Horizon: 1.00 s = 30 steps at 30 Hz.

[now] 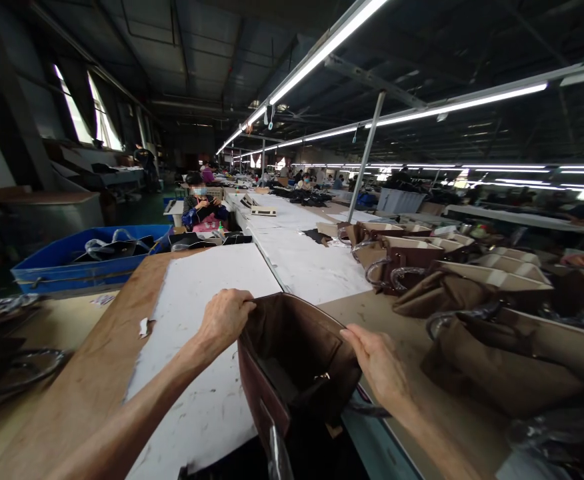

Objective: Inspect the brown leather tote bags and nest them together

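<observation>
While strip lights [329, 43] run off beneath a dark roof, a long counter [95, 360] reaches far into the workshop, its brown top partly covered by white sheets [197, 320]. Windows [103, 113] glow at the left, a slanting pole [367, 153] rises farther along, and a person [205, 210] sits beyond a blue bin [97, 267]; other workers in the distance are too small to make out.

The brown bag [305, 327] is at the near middle of the counter, its mouth wide open and its dark lining showing. The left hand [226, 317] is clamped on the rim at the far left corner; the right hand [375, 360] pinches the rim on the right between thumb and fingers. Whether the bag's base rests on the counter is too dark to tell.

A dark seam runs lengthwise between the white sheets and ends, to the eye, behind the far rim. The widest room for moving lies ahead and leftward, where one pale scrap [145, 327] sits near the sheet's edge. On the right, rows of bags [502, 353] leave only a narrow tan strip beside the right hand.
</observation>
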Tool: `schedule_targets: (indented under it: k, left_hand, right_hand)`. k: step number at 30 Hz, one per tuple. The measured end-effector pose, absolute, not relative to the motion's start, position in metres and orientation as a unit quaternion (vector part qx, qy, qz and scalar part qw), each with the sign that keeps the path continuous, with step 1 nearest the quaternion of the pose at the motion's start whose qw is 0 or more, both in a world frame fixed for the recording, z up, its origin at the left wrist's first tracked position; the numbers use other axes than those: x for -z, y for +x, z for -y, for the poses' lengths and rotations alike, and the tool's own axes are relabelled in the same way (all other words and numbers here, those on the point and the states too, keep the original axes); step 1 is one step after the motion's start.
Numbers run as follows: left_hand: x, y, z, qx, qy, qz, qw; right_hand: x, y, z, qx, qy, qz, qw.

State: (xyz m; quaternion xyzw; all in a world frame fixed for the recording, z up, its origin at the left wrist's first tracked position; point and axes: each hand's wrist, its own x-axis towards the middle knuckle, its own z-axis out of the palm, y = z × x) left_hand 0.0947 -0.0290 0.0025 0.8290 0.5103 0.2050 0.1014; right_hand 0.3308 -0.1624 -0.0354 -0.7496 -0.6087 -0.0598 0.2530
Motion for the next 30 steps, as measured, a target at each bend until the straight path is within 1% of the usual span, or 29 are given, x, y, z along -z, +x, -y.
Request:
schedule_targets:
  k: [5,9,11,15,18,22,30]
  left_hand:
    - [0.002,0.088,0.025,-0.237,0.829,-0.486,0.139]
    - [0.002,0.09,0.026,-0.245,0.834,-0.469,0.16]
    - [0.001,0.093,0.026,-0.245,0.834,-0.466,0.162]
    - [0.0,0.097,0.026,-0.242,0.836,-0.467,0.158]
    - [0.0,0.1,0.025,-0.239,0.839,-0.462,0.158]
    - [0.001,0.101,0.022,-0.242,0.842,-0.453,0.164]
    - [0.005,0.086,0.017,-0.257,0.836,-0.44,0.206]
  right_hand:
    - [0.032,0.326,0.16,0.054,-0.755,0.604,0.25]
    - [0.017,0.325,0.152,0.014,-0.757,0.615,0.221]
    - [0.008,0.326,0.142,0.01,-0.747,0.635,0.194]
    - [-0.003,0.328,0.109,0.024,-0.744,0.658,0.113]
    - [-0.009,0.324,0.08,0.037,-0.715,0.694,0.076]
    - [-0.014,0.307,0.05,0.048,-0.673,0.736,0.063]
    - [-0.013,0.275,0.031,0.076,-0.593,0.801,0.014]
